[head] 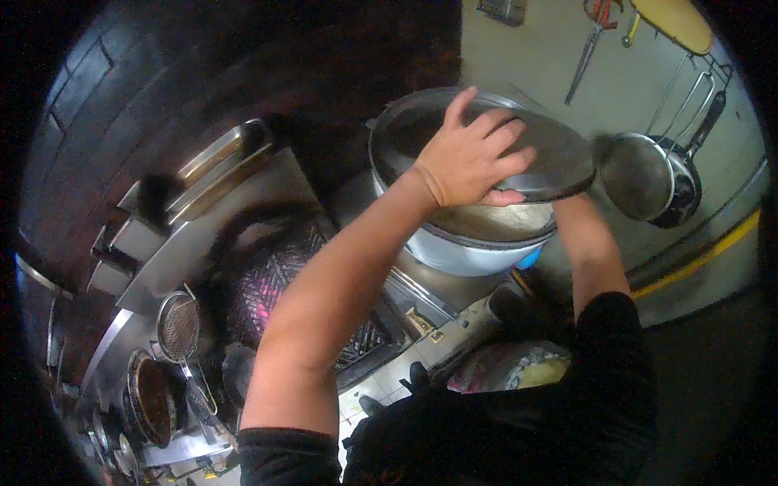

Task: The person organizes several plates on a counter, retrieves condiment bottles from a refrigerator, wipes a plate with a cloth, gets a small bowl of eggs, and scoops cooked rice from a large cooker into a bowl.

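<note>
A large round metal pot [474,258] stands at the centre right, with pale contents partly visible inside. Tilted above its opening is a dark round lid [553,152], raised on the side towards me. My left hand [480,152] lies over the lid, its fingers spread across the top and its thumb at the near rim. My right forearm reaches behind the lid's right edge; the lid hides my right hand. A small blue part shows low on the pot's right side.
A grill with dark grates [273,273] lies left of the pot, partly glowing pink. Metal containers [137,237] line the back left. A mesh strainer [180,328] and a round pan [151,398] are lower left. Pans [635,176] and tongs or scissors with red handles [592,45] hang on the wall.
</note>
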The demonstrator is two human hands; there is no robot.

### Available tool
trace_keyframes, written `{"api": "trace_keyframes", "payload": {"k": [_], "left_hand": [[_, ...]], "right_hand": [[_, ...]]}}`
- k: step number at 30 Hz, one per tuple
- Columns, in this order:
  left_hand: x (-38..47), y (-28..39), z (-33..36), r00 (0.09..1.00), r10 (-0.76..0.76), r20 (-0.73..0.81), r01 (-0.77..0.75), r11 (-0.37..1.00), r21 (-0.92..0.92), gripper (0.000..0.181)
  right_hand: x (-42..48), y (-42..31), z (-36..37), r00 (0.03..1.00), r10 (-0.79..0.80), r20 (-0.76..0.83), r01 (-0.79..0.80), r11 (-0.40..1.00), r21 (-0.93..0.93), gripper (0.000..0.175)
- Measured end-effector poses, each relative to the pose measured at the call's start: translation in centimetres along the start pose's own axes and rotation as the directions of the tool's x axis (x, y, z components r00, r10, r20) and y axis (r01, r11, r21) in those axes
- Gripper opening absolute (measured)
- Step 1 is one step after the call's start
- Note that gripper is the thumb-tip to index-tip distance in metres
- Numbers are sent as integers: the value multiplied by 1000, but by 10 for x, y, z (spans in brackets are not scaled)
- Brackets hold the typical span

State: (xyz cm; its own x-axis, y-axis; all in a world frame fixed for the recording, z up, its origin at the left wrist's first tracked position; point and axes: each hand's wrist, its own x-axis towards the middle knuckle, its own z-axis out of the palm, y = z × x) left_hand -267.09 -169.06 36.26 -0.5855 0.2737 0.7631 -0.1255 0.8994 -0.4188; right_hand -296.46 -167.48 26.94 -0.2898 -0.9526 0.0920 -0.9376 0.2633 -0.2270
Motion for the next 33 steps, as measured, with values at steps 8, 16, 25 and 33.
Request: {"api": "trace_keyframes", "payload": {"k": [8, 16, 25, 33], "left_hand": [[8, -15, 2, 992, -84, -96, 90, 994, 59, 51], [13, -23, 2, 979, -124, -162, 138, 987, 81, 49], [11, -19, -1, 980, -144, -138, 154, 986, 64, 46], [12, -21, 2, 979, -147, -143, 160, 983, 88, 48]], "right_hand": [[10, 18, 4, 963, 132, 235, -134, 991, -6, 37], [16, 4, 20, 931, 162, 328, -166, 986, -14, 37], [-5, -8, 32, 880, 182, 438, -195, 981, -17, 38], [-30, -37, 33, 846, -23, 532, -37, 994, 103, 19]]}}
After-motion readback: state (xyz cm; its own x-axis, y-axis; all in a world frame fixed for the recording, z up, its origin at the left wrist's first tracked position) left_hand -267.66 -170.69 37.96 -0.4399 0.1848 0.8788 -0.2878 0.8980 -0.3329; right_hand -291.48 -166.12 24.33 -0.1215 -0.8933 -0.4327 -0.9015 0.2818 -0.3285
